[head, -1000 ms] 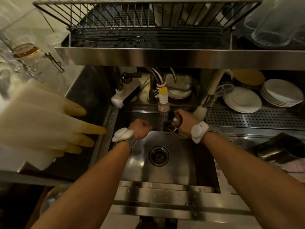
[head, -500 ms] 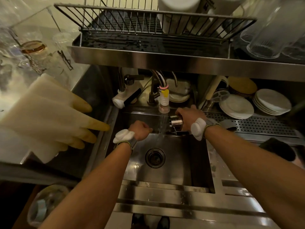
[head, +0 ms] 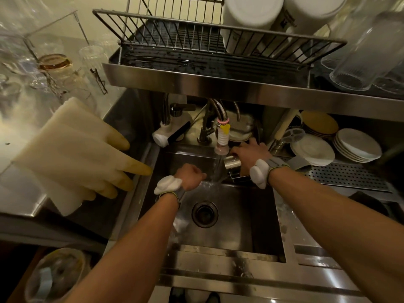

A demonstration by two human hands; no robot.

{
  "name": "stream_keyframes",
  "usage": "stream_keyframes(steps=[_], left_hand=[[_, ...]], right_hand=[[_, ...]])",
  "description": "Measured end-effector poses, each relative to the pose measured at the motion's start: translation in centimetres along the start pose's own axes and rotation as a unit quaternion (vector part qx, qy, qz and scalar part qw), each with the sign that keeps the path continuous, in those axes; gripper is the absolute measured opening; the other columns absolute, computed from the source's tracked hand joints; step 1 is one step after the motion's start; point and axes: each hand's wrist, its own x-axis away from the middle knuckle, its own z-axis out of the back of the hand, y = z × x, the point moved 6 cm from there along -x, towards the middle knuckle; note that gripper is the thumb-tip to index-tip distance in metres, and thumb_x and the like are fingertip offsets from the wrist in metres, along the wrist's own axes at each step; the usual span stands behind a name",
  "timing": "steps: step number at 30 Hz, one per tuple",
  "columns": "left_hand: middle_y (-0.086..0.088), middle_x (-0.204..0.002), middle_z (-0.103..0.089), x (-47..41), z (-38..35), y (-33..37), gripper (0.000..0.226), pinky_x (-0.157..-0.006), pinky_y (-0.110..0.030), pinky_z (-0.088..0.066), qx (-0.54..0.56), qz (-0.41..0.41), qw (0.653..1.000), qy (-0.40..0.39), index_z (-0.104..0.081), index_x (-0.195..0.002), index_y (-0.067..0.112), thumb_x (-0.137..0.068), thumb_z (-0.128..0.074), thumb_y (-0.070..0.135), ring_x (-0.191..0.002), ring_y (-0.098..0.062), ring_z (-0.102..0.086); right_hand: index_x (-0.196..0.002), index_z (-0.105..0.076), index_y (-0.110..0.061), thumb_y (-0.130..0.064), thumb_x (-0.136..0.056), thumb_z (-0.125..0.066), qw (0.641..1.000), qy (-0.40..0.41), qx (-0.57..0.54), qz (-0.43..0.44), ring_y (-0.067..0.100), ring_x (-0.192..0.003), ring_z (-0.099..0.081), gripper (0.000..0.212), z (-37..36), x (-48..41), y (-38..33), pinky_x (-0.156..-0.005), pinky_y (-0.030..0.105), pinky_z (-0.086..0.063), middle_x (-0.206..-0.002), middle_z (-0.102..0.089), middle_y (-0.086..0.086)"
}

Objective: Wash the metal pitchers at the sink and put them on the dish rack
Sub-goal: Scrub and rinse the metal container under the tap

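The pitcher (head: 232, 164) was at the sink's (head: 258, 217) far wall, at 1 o'clock from the drain (head: 204, 213), tipped over on its side. Its left end was just beside the water (head: 216, 170) running from the tap (head: 222, 139). The right hand (head: 251, 151) gripped it from above, fingers curled over the body and reaching toward 12 o'clock. Whether the stream touched the metal could not be told.

The left hand (head: 190, 174) was at 9 o'clock of the stream, near it, curled into a fist with nothing showing in it; its knuckles pointed at the water. Each wrist wore a band with a white pad (head: 168, 185).

Straight above the tap, at 12 o'clock, the rack (head: 196, 33) stood on a steel shelf (head: 218, 88). Two white tubs (head: 251, 20) sat at the rack's right end, at 1 o'clock, and glasses (head: 360, 60) stood mouth down just beyond, at 2 o'clock.

Under the shelf, at 3 o'clock of the pitcher, lay stacked plates (head: 357, 145) and a single plate (head: 312, 149) behind a perforated tray (head: 349, 179).

At 9 o'clock a pair of pale gloves (head: 83, 149) lay on the counter (head: 19, 200), fingertips over the sink's edge. More glasses (head: 54, 68) stood at 10 o'clock, and a lined bin (head: 54, 275) showed at 7 o'clock.
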Motion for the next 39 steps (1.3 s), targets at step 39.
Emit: stream_keyframes(steps=[39], left_hand=[[-0.003, -0.109, -0.068, -2.5, -3.5, -2.7, 0.053, -0.089, -0.042, -0.047, 0.403, 0.152, 0.900, -0.066, -0.066, -0.112, 0.022, -0.083, -0.051, 0.064, -0.101, -0.022, -0.061]], right_hand=[[-0.129, -0.052, -0.016, -0.030, -0.077, -0.076, 0.731, 0.021, -0.675, -0.096, 0.016, -0.095, -0.060, 0.059, -7.4, -2.5, -2.1, -0.083, 0.033, -0.054, -0.119, -0.061, 0.002]])
